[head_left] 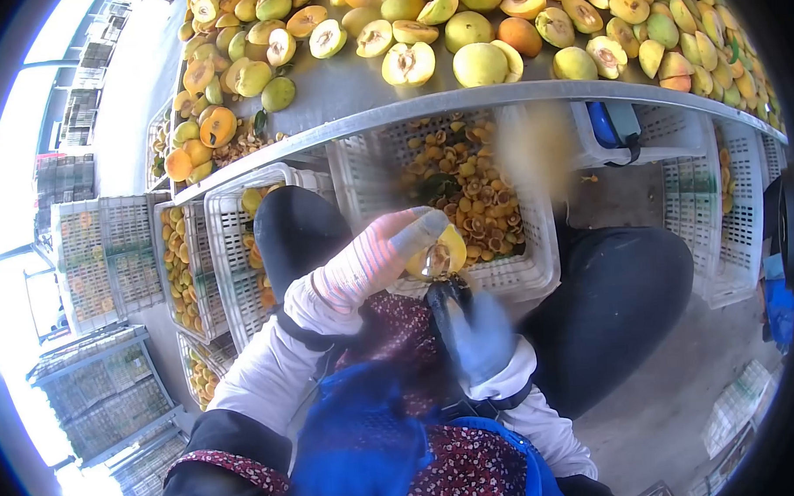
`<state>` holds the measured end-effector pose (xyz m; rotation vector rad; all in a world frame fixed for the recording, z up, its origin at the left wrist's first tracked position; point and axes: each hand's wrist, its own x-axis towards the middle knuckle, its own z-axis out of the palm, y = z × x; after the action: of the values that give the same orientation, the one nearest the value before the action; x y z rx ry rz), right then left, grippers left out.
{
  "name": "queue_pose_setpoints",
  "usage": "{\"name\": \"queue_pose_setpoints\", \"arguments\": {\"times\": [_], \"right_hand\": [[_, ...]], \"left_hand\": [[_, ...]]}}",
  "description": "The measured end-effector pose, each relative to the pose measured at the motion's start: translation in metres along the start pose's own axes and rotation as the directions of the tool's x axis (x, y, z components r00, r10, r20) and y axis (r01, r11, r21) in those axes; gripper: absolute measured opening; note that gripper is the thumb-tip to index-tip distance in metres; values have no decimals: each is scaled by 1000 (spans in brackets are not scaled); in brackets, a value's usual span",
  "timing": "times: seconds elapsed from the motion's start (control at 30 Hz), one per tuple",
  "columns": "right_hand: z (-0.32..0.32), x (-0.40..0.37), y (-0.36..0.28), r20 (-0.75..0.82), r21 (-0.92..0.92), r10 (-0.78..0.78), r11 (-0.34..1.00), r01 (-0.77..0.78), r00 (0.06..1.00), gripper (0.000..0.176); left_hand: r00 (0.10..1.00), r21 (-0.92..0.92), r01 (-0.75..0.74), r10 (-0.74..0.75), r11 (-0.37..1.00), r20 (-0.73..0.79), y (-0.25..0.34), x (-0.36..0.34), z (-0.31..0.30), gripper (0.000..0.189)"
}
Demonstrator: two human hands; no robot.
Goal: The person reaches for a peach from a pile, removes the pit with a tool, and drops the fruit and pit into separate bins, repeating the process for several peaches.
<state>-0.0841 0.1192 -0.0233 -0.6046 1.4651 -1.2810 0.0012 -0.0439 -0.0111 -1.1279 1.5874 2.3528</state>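
My left hand (375,253), in a striped knit glove with grey fingertips, grips a halved yellow peach (449,249) with its cut side turned toward me. My right hand (486,337), gloved in blue and smeared by motion, is closed round a dark-handled pitting tool (451,294). The tool's metal end meets the flesh at the middle of the peach half. Below both hands stands a white crate (541,243) of small hollowed fruit scraps (479,206). A blurred yellowish piece (538,147) shows over that crate's right side.
A metal table (347,83) crosses ahead, heaped with halved peaches (408,64). To the left are white crates (225,219) of fruit; another crate (710,206) stands right. Stacked crates (100,389) line the far left. My knees (630,284) flank the scrap crate.
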Motion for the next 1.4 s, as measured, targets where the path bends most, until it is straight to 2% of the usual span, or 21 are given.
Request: {"name": "queue_pose_setpoints", "arguments": {"times": [0.1,0.13,0.23,0.27,0.37,0.4,0.43,0.5,0.6,0.83,0.93,0.97,1.0,1.07,1.1,1.17,1.23,1.27,1.3,1.33,1.4], "right_hand": [[2,-1,8,-95,-15,-111,994,111,989,30],[3,-1,9,-130,-28,-162,987,159,978,30],[8,0,14,-155,-23,-189,982,188,970,35],[9,0,17,-167,-29,-186,982,184,968,37],[12,-3,23,-192,-114,-149,985,129,970,40],[12,-3,20,-187,-167,-145,979,114,972,41],[11,-4,18,-184,-219,-141,971,99,973,42],[13,-4,16,-204,-175,-165,976,129,965,43],[14,-1,20,-209,-170,-208,970,174,956,43],[12,-11,8,-199,-359,-140,931,61,970,38],[2,-17,35,-74,-583,-343,777,239,936,30],[-1,-16,40,-33,-645,-440,695,318,897,30],[-3,-10,41,11,-696,-578,582,422,816,34],[1,-9,42,-47,-571,-540,705,421,840,40],[2,-9,42,-76,-501,-519,758,418,851,42],[1,-10,36,-83,-354,-409,865,357,909,36],[2,-11,26,-38,-111,-218,971,212,975,33],[3,-12,22,21,108,-70,992,67,997,32],[3,-10,18,129,365,80,923,-123,988,33],[4,-9,16,266,566,187,764,-311,946,34],[3,-6,15,495,734,204,421,-532,845,38]], "left_hand": [[965,-199,-156,107,968,-240,4,2,16,46],[935,-208,-223,148,952,-323,-1,5,19,45],[920,-199,-229,145,953,-365,6,-4,35,42],[897,-193,-313,222,930,-383,-6,1,39,39],[932,-275,-279,190,920,-309,-4,-6,43,35],[928,-297,-317,230,901,-294,-8,-4,40,33],[923,-291,-307,208,906,-324,-9,-4,41,33],[908,-281,-287,167,916,-384,-6,-4,48,32],[860,-271,-380,230,884,-454,-8,-3,57,32],[864,-162,-417,334,894,-377,-16,-4,59,33],[841,-101,-479,423,872,-338,-23,1,62,36],[882,-94,-430,395,898,-257,-22,1,59,37],[916,-83,-379,361,922,-174,-18,1,51,38],[974,-93,-223,225,970,2,-2,1,35,41],[990,-186,-132,137,974,15,9,-1,31,37],[999,-48,4,-6,999,-32,11,-1,22,30],[990,-61,-109,103,992,-92,2,-1,27,34],[981,-68,-164,155,984,-119,-4,0,30,36],[967,-14,-219,215,976,-139,-8,1,33,35],[949,41,-271,274,962,-155,-12,2,34,34],[914,142,-351,372,926,-164,-15,1,35,33]]}}
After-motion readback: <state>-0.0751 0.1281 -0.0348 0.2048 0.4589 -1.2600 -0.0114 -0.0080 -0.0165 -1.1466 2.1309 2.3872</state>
